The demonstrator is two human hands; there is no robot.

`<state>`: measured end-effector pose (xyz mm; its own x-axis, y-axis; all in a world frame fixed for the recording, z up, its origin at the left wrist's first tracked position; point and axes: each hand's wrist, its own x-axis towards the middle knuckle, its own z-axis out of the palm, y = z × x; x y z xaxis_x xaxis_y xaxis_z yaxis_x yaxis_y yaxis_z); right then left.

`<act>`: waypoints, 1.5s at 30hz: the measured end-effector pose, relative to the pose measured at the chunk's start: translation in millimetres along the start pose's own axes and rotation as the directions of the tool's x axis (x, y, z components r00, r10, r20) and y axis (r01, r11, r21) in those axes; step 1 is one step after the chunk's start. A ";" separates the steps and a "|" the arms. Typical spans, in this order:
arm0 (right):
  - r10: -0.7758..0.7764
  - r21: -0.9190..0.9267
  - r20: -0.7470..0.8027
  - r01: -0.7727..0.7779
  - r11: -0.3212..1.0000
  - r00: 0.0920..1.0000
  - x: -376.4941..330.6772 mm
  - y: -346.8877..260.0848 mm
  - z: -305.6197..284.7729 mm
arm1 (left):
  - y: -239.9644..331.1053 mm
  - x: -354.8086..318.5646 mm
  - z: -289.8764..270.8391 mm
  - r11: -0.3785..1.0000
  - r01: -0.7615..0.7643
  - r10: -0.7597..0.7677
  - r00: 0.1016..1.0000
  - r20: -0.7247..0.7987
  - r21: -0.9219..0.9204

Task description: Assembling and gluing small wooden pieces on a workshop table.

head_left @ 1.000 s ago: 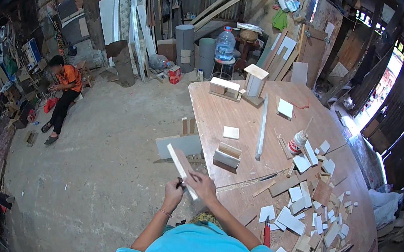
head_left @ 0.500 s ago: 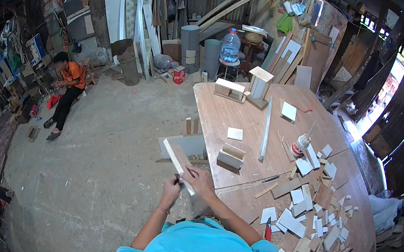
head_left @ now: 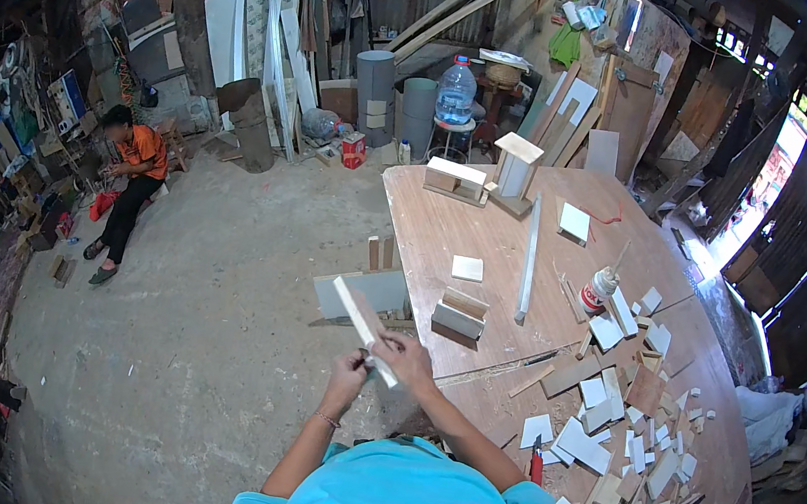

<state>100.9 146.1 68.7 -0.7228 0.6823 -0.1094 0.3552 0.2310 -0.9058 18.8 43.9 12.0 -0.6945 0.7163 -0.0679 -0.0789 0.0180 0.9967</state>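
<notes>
A narrow wooden board (head_left: 356,309) with a pale edge is held tilted in front of me, beyond the table's left edge and above the floor. My right hand (head_left: 407,363) grips its near part from the right, fingers across its face. At the board's left side, close to its lower end, my left hand (head_left: 345,378) is closed. Something small and dark shows at its fingertips, too little visible to name. On the table (head_left: 417,223), a small block-like wooden piece (head_left: 460,314) with a raised strip stands to the right of the board. A flat white-topped piece (head_left: 467,268) lies beyond it.
Small wooden assemblies (head_left: 514,170) stand at the table's far end. A long strip (head_left: 530,257), a white glue bottle (head_left: 598,289), many offcuts (head_left: 586,446) and a red-handled tool (head_left: 537,462) lie rightward. A grey panel (head_left: 378,291) leans beside the table. Another person (head_left: 140,154) sits at far left.
The board has turned slightly, showing more of its narrow pale edge. Both hands stay on nearly the same spot, with the right hand shifted slightly right. The view has moved a little.
</notes>
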 end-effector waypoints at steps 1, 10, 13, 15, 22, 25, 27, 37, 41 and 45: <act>0.019 0.016 -0.034 -0.018 1.000 0.999 6.9 -2.1 -0.6 | 0.6 -2.4 4.7 1.000 -0.021 0.021 0.998 0.067 -0.004; -0.063 -0.044 0.023 0.064 0.997 0.998 -13.2 7.2 7.0 | -4.2 12.0 -12.7 0.999 0.041 -0.040 0.997 -0.070 0.013; -0.081 -0.035 0.019 0.082 0.996 0.997 -7.3 2.3 4.1 | -13.2 11.6 -11.7 0.998 -0.016 0.018 0.999 -0.028 0.064; -0.064 -0.039 0.011 0.065 0.997 0.998 4.6 -2.4 -1.9 | -3.8 5.5 -0.3 0.988 -0.100 0.093 0.993 0.067 0.114; -0.048 -0.114 -0.002 0.047 0.992 0.999 0.8 12.4 6.2 | -29.3 12.4 -7.7 0.989 -0.035 0.032 0.999 0.025 0.141; -0.059 -0.099 0.023 0.061 0.993 0.998 -8.5 10.4 4.1 | -3.2 7.8 -4.7 0.999 0.028 -0.031 0.996 -0.081 -0.037; -0.083 -0.064 0.010 0.084 0.994 0.996 -5.1 8.6 4.4 | -17.9 10.1 -6.0 1.000 0.002 -0.002 0.999 -0.042 0.013; -0.077 -0.038 -0.025 0.076 0.996 0.997 -12.4 9.5 7.5 | -5.9 6.8 -8.4 0.998 0.060 -0.058 0.996 -0.066 0.034; -0.112 -0.053 -0.016 0.111 0.992 0.994 -11.8 8.9 6.0 | 5.4 -0.7 -4.6 0.996 0.058 -0.055 0.997 -0.052 0.065; -0.025 -0.029 -0.044 0.024 0.999 0.999 9.5 -5.3 -3.4 | -0.3 -16.6 15.0 0.988 -0.010 -0.013 0.989 0.148 0.151</act>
<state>94.2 153.7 73.8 -0.7045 0.7064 -0.0684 0.3548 0.2671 -0.8960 41.1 42.5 13.4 -0.5796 0.8116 -0.0732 0.0372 0.1161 0.9925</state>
